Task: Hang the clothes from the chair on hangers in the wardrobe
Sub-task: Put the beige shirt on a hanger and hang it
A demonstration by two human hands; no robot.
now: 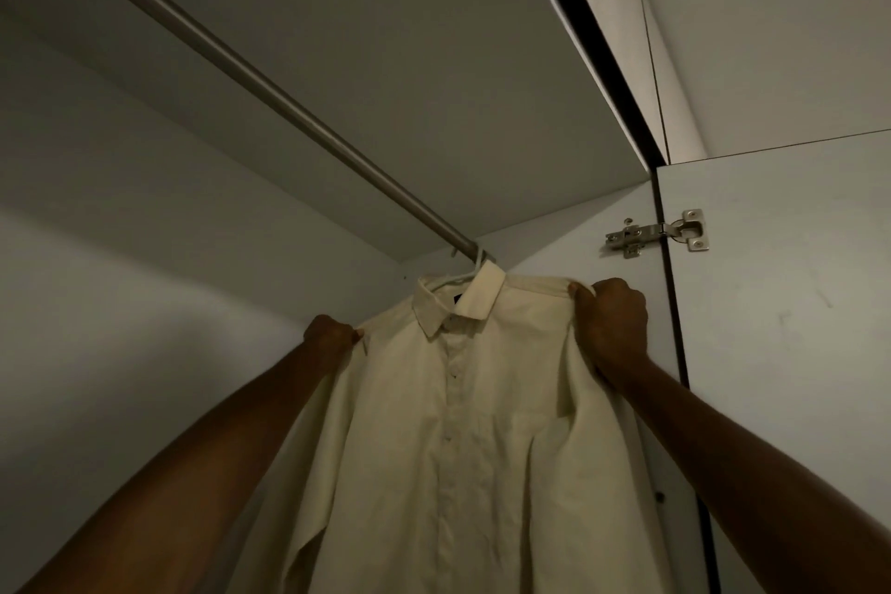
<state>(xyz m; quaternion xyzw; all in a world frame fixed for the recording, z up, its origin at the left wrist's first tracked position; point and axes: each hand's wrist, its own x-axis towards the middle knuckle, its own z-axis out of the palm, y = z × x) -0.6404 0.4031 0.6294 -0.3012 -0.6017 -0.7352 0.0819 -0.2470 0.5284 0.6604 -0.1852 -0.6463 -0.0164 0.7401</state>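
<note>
A cream button-up shirt (458, 439) hangs on a white hanger (475, 269) whose hook sits over the metal wardrobe rail (250, 80) at its right end. My left hand (332, 334) pinches the shirt's left shoulder. My right hand (612, 321) grips the shirt's right shoulder, fingers curled round the fabric. The shirt's lower part runs out of the frame at the bottom. The chair is not in view.
The wardrobe's top panel (410, 39) lies just above the rail. Its side wall (573, 256) stands right behind the shirt. The open door (781, 304) with a metal hinge (655, 234) is at the right. The back wall (120, 256) fills the left.
</note>
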